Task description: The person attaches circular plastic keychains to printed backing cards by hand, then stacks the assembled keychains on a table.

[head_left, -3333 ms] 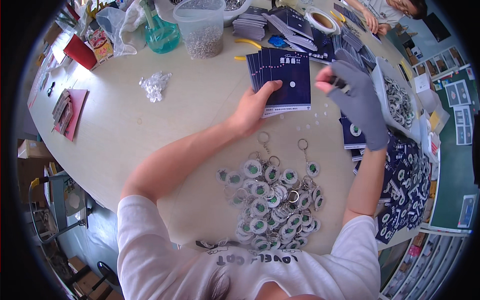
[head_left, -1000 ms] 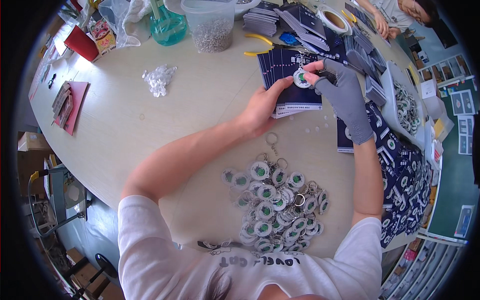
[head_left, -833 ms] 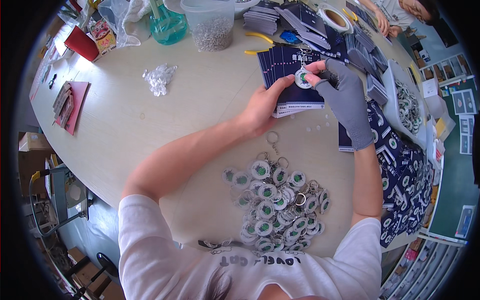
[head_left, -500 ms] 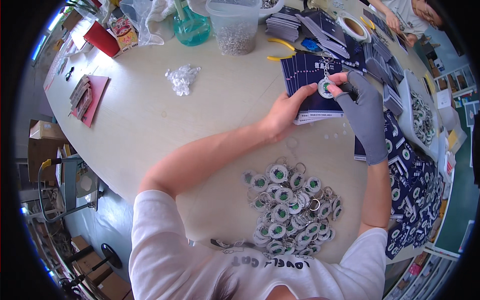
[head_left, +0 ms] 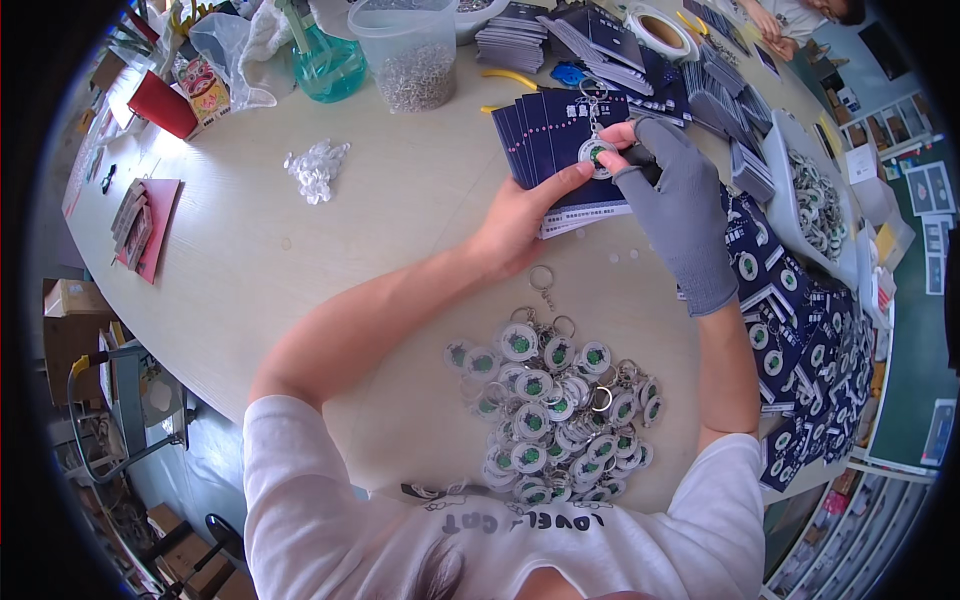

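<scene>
My left hand (head_left: 520, 218) holds a fanned stack of dark blue cards (head_left: 536, 142), its thumb lying over the front card. A round white keychain with a green centre (head_left: 589, 153) rests against that card, its chain and ring reaching to the card's top. My right hand (head_left: 682, 205), in a grey fingerless glove, pinches the keychain's disc at its right side. My left thumb tip is at the disc's left edge. Nearer to me lies a heap of similar keychains (head_left: 560, 400), and one ring with a short chain (head_left: 541, 280) sticks out at its far side.
Finished-looking carded keychains (head_left: 825, 350) spread at the right beside a white bin of keychains (head_left: 815, 205). Behind the cards are yellow-handled pliers (head_left: 510, 78), a tub of metal rings (head_left: 415, 75) and a green spray bottle (head_left: 325, 65). Small clear pieces (head_left: 317, 172) lie left.
The whole view has shifted, so the scene sits further left in it. Both hands keep nearly the same hold on the cards and the keychain.
</scene>
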The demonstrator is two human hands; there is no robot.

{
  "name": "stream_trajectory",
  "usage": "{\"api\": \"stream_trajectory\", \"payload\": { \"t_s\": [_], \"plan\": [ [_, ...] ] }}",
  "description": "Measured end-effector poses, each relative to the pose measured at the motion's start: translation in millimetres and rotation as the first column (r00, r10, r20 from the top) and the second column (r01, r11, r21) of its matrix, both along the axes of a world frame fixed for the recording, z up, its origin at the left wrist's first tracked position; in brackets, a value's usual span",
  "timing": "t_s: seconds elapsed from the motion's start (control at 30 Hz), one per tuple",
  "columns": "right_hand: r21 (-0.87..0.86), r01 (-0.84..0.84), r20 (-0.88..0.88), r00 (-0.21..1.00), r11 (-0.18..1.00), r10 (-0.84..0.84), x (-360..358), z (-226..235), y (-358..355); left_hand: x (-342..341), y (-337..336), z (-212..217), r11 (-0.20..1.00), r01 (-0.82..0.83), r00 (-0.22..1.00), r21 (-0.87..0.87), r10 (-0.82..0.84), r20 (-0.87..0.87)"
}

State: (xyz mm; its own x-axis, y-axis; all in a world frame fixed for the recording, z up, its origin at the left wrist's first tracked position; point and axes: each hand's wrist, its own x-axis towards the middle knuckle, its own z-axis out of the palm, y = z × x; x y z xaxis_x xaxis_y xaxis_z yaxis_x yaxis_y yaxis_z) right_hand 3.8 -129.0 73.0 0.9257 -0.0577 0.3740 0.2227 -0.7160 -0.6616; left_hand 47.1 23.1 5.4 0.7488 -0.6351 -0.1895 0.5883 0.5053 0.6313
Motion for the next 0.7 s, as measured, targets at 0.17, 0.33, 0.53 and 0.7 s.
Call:
{"api": "stream_trajectory", "payload": {
  "t_s": [0.17, 0.33, 0.53, 0.7],
  "plan": [
    [-0.044, 0.003, 0.033, 0.999, 0.999, -0.001, 0, -1, 0, -1, 0, 0, 1.000, -0.006, 1.000, -0.014, 0.006, 0.004],
    [0.064, 0.123, 0.085, 0.988, 0.990, -0.128, 5, 8, -22, -1, 1, 1, 1.000, -0.015, 1.000, -0.011, 0.015, -0.011],
    [0.460, -0.065, -0.152, 0.977, 0.885, 0.150, 11, -12, -30, -2, -1, -4, 1.000, 0.018, 1.000, -0.025, -0.017, 0.013],
    [0.453, 0.047, -0.371, 0.918, 0.890, 0.140, 6, -17, -30, -1, 4, -7, 0.996, 0.085, 0.994, -0.022, -0.084, 0.073]
  ]
}}
